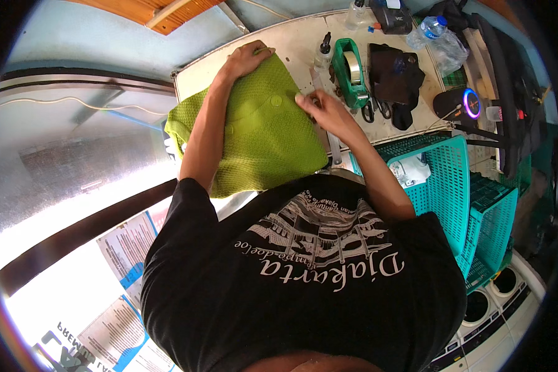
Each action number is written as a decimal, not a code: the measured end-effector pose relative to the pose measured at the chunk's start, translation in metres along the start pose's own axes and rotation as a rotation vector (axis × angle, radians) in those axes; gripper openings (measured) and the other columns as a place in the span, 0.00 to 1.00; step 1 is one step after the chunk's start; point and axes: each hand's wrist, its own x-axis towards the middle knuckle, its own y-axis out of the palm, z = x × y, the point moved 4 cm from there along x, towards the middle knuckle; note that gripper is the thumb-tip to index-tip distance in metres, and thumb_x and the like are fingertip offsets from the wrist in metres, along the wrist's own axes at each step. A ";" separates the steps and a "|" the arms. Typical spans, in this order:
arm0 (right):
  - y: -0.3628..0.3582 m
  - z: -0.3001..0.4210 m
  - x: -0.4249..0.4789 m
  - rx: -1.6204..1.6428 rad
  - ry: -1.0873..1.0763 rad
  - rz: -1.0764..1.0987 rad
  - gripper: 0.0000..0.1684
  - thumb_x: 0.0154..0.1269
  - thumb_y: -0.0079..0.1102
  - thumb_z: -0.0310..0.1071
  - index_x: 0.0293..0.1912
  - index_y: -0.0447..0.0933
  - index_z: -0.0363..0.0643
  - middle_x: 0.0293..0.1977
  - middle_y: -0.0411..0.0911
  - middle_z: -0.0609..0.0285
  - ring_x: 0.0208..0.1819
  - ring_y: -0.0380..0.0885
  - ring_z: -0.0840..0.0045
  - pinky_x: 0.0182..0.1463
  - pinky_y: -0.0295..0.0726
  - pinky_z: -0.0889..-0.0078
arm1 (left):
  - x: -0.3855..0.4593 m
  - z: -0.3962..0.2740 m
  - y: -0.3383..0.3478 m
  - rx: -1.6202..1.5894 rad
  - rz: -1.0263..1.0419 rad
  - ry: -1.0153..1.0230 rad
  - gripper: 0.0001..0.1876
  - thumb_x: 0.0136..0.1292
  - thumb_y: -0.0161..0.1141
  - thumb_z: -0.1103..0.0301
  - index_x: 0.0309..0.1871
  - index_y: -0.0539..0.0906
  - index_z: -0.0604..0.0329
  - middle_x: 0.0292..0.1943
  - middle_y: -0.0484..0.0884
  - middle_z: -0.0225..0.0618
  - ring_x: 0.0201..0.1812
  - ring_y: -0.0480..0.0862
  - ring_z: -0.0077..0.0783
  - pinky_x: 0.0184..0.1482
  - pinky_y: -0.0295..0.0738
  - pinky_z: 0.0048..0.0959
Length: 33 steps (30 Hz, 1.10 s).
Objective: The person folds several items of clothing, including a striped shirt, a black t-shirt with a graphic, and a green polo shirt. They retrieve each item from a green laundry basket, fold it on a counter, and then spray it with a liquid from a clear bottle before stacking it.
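Note:
A green textured knit garment (265, 135) with round buttons lies partly folded on the pale tabletop (297, 35), near the table's front edge. My left hand (249, 58) rests on its far upper corner, the forearm lying across the garment's left part. Close to the garment's right edge is my right hand (323, 111), its thumb and fingers bent near the cloth; whether they pinch the edge cannot be told. A metal ruler (335, 149) shows partly beneath and beside the right hand and forearm.
Right of the garment stand a dropper bottle (324, 53), a green tape dispenser (348, 74), scissors (375, 110) and a black cloth item (395, 76). Farther right are a lit speaker (458, 104) and a plastic bottle (430, 30). Teal plastic baskets (446, 195) stand beside my right arm.

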 end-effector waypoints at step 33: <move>0.084 0.085 -0.055 -0.723 -0.868 -0.169 0.32 0.65 0.62 0.50 0.67 0.72 0.56 0.76 0.51 0.54 0.77 0.51 0.52 0.66 0.55 0.15 | -0.194 -0.012 -0.007 -0.134 -0.749 -0.003 0.19 0.76 0.48 0.60 0.61 0.78 0.60 0.64 0.76 0.50 0.70 0.72 0.49 0.71 0.51 0.69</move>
